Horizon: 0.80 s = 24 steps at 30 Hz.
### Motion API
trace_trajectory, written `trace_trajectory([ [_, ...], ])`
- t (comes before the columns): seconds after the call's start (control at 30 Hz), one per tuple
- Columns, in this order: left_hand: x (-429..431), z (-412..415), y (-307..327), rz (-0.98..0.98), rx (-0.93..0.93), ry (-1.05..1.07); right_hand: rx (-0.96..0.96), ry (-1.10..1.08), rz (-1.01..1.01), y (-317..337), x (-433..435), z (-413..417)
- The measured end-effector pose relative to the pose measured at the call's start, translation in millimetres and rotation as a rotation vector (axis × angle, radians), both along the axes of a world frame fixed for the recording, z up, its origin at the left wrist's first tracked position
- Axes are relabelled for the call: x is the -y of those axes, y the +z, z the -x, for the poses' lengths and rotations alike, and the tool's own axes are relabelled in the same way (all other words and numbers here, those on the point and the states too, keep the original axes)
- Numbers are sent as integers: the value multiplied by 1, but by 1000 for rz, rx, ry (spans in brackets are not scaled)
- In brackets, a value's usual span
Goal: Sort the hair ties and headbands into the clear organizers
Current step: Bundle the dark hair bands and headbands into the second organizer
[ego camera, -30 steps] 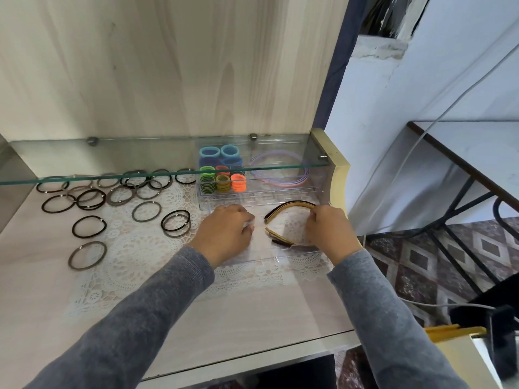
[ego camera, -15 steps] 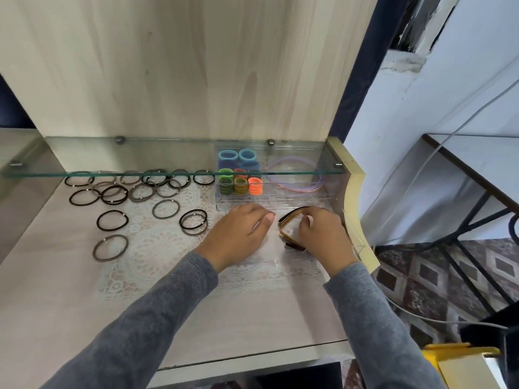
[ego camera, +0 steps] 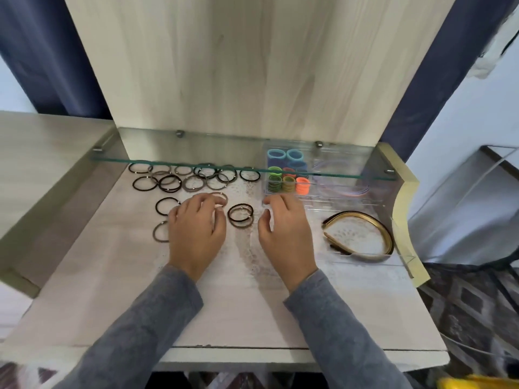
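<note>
Reaching left hand (ego camera: 196, 234): fingers are curling down onto a pale tan elastic hair tie (ego camera: 221, 198) on the mat; blur is hiding whether they are pinching it or only touching.
Right hand (ego camera: 283, 234): hovering palm down, fingers loosely bent and holding nothing, just in front of the organizer's left corner.
Black doubled elastic hair tie (ego camera: 240, 216): lying flat between the two hands.
Loose black and brown elastic hair ties (ego camera: 179, 181): lying scattered at rear left, partly under the glass shelf (ego camera: 196, 163).
Clear plastic compartment organizer (ego camera: 337, 204): sitting under the shelf at right, holding blue, green and orange hair-tie stacks (ego camera: 286, 183) and a lilac plastic headband (ego camera: 351, 192).
Black-and-gold arched headband (ego camera: 362, 237): lying in a shallow clear plastic tray (ego camera: 401, 258), right of the right hand, apart from it.
White lace mat (ego camera: 247, 254): covering the pale wooden desk (ego camera: 112, 290).
</note>
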<state>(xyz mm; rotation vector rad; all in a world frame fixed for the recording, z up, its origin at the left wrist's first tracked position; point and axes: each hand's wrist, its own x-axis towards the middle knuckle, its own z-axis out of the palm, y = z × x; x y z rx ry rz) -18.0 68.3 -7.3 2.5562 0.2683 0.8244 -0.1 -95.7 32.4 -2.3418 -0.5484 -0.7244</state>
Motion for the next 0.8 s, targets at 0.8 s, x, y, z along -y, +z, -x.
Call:
trace_trajectory([
  [0.8,-81,23,-18,137,-17,-11,-347,-24,444,0,-58,-21],
])
